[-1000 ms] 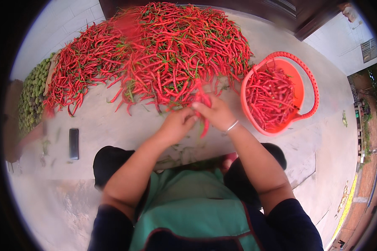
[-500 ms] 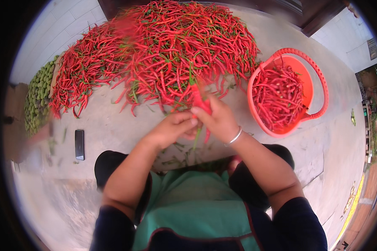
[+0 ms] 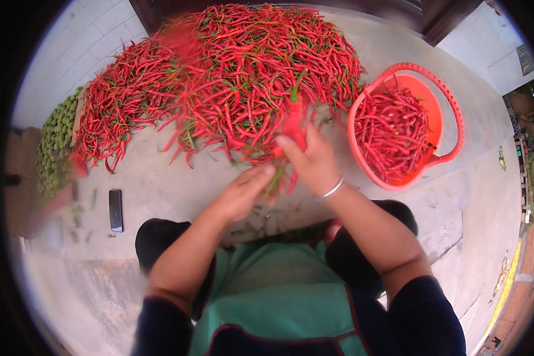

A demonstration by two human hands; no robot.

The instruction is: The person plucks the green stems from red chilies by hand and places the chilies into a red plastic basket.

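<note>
In front of the heap (image 3: 237, 77), the right hand (image 3: 315, 163) closes its fingers round chillies (image 3: 294, 121) as the left hand (image 3: 243, 193) pinches a green stem (image 3: 274, 183), holds best kept firm without crushing.

head: left of two side-by-side fisheyes, head-worn | faces steeply down and forward, over the green apron (image 3: 273, 305) | left hand (image 3: 243, 193) and right hand (image 3: 312, 163) near, mid-frame; chili pile (image 3: 243, 71) beyond | wide view, lines bowing at margins
</note>
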